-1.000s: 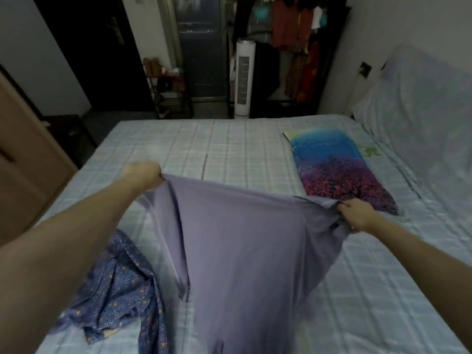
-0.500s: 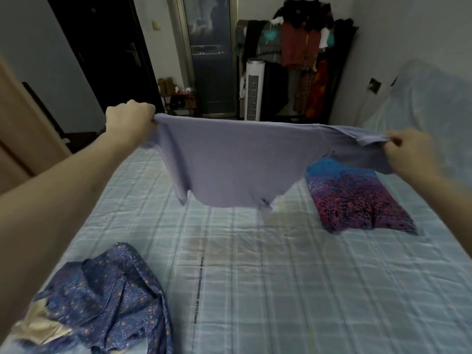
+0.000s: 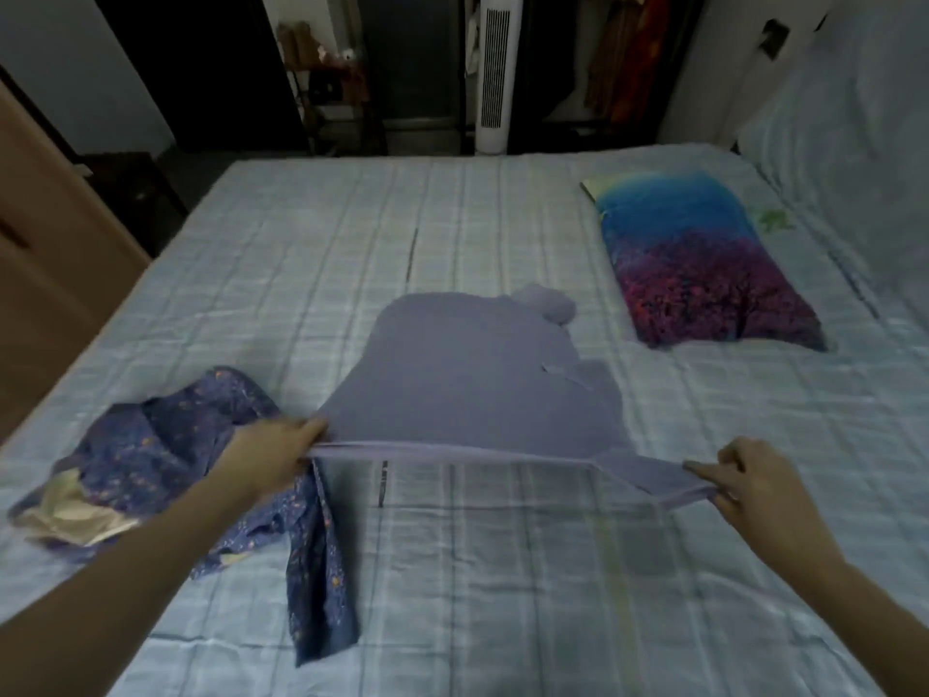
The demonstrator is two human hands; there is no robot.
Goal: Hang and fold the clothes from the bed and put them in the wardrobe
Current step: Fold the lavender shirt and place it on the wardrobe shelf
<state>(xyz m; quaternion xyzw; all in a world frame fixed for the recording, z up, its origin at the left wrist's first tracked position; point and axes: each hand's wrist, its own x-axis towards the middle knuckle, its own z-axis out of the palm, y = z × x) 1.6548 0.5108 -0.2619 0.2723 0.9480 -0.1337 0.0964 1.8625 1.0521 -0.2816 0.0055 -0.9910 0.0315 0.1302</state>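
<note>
Lowered from chest height half a second ago, the shirt (image 3: 477,374) now lies spread at the centre of the frame on the bed (image 3: 452,218), its near edge pulled taut just above the sheet. The left hand (image 3: 266,457) grips one corner of that edge, fingers curled round the cloth; the right hand (image 3: 754,482) pinches the other corner between thumb and fingers. The step in hand appears to be laying the garment flat for folding. The next move likely calls for easing the near edge down and smoothing the bunched lump at the far end before any fold is made. The shirt is a thin, soft lilac knit that drapes without stiffness. At lower left a crumpled blue garment (image 3: 166,460) with small orange specks and a pale lining waits, partly under the left wrist. A pillow (image 3: 699,264), printed blue over purple, lies at upper right on the pale checked sheet.
</note>
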